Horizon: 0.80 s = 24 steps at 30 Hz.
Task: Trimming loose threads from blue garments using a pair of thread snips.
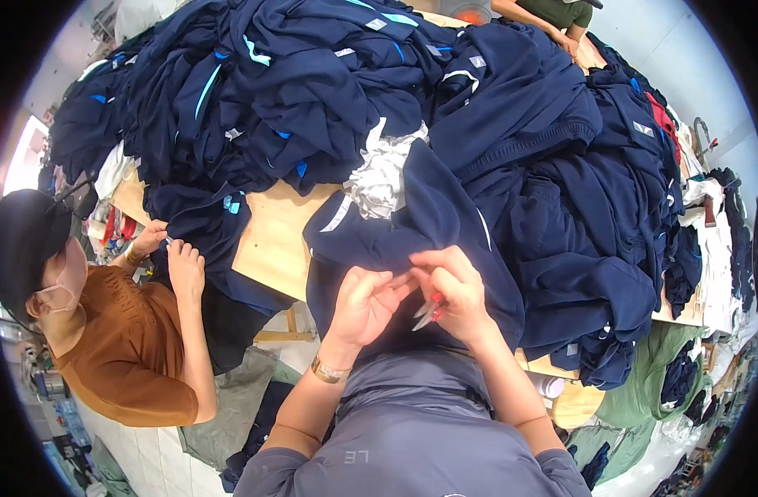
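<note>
My left hand (364,305) and my right hand (453,294) meet at the fingertips over a dark navy garment (437,199) spread in front of me. In my right hand is a small pair of red-handled thread snips (431,312), blades pointing down and left. My left fingers are pinched together; whatever they hold is too small to make out. The garment hangs over the table edge towards my lap and has a white stripe on each side. Just beyond it lies a crumpled bunch of white fabric (377,184).
Large heaps of navy garments (296,91) cover the wooden table (281,236), with more piled at the right (586,224). A co-worker in a brown shirt (135,340) handles navy cloth at the left. Another person's arm (532,18) reaches in at the far right.
</note>
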### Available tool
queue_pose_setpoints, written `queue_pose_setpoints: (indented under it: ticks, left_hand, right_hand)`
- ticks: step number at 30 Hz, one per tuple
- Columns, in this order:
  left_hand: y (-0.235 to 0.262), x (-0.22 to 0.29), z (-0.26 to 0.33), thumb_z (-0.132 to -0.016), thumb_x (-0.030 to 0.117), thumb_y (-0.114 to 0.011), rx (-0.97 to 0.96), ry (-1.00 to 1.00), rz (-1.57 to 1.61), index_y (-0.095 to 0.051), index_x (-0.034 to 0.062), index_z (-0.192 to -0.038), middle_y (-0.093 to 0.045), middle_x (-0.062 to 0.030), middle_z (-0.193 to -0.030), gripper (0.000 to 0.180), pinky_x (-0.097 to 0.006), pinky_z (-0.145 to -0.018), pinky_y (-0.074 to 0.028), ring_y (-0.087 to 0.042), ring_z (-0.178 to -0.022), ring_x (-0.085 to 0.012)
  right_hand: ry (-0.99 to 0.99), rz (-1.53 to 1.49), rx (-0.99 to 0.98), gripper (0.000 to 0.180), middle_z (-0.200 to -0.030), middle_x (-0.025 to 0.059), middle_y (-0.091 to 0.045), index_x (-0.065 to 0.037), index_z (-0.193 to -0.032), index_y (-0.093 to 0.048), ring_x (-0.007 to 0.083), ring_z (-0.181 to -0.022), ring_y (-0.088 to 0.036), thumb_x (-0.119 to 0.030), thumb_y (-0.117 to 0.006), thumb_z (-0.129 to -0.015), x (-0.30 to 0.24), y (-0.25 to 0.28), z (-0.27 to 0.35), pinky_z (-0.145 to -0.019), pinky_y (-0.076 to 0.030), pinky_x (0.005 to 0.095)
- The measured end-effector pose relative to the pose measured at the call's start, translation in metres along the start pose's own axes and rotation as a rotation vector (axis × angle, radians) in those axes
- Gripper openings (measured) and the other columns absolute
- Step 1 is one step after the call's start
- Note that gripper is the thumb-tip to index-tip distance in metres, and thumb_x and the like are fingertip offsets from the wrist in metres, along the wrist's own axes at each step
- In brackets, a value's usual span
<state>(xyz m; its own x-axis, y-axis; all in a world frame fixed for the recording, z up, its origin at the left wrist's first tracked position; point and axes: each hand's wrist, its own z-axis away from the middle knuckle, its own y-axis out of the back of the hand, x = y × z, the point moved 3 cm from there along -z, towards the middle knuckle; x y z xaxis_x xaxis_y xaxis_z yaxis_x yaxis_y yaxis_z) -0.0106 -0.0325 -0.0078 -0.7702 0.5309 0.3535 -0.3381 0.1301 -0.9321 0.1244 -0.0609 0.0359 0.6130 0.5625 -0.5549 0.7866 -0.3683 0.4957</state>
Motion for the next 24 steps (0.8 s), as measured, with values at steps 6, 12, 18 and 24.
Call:
queue_pose_setpoints:
  ticks: [6,12,18,24]
  left_hand:
    - [-0.006,-0.001,-0.001,-0.089,0.004,-0.037,-0.116,-0.027,-0.026,-0.056,-0.0051,-0.109,-0.056,-0.0196,-0.118,0.029,-0.049,-0.103,-0.035,-0.051,-0.114,-0.0331]
    - [-0.004,-0.007,0.001,-0.091,0.006,-0.039,-0.009,0.004,0.036,-0.057,-0.0029,-0.107,-0.059,-0.0173,-0.113,0.026,-0.046,-0.100,-0.039,-0.054,-0.110,-0.0299]
    - [-0.004,-0.011,-0.001,-0.096,0.016,-0.043,-0.018,-0.016,-0.037,-0.060,0.0010,-0.095,-0.064,-0.0137,-0.101,0.023,-0.038,-0.087,-0.048,-0.062,-0.094,-0.0239]
    - [-0.002,-0.008,-0.006,-0.096,0.014,-0.041,0.068,-0.057,-0.026,-0.058,-0.0004,-0.103,-0.061,-0.0171,-0.109,0.024,-0.044,-0.095,-0.045,-0.060,-0.102,-0.0275]
  right_hand:
    - [-0.602,-0.565,0.373,0.037,-0.085,0.0101,-0.061,-0.004,-0.060,-0.033,0.0062,-0.064,-0.052,0.006,-0.062,-0.080,0.016,0.007,0.023,-0.055,-0.041,0.0194]
    - [-0.262,-0.218,0.063,0.028,-0.093,0.0113,-0.063,-0.003,-0.062,-0.042,0.0155,-0.062,-0.058,0.006,-0.066,-0.074,-0.002,0.009,0.012,-0.054,-0.044,0.0240]
    - [-0.224,-0.133,0.041,0.019,-0.085,0.0092,-0.060,-0.001,-0.065,-0.048,0.0174,-0.054,-0.053,0.004,-0.064,-0.075,-0.006,-0.004,0.013,-0.049,-0.042,0.0254]
    - [-0.652,-0.572,0.302,0.038,-0.087,0.0091,-0.059,-0.005,-0.058,-0.033,0.0045,-0.057,-0.042,0.006,-0.064,-0.079,0.007,-0.001,0.032,-0.050,-0.034,0.0189]
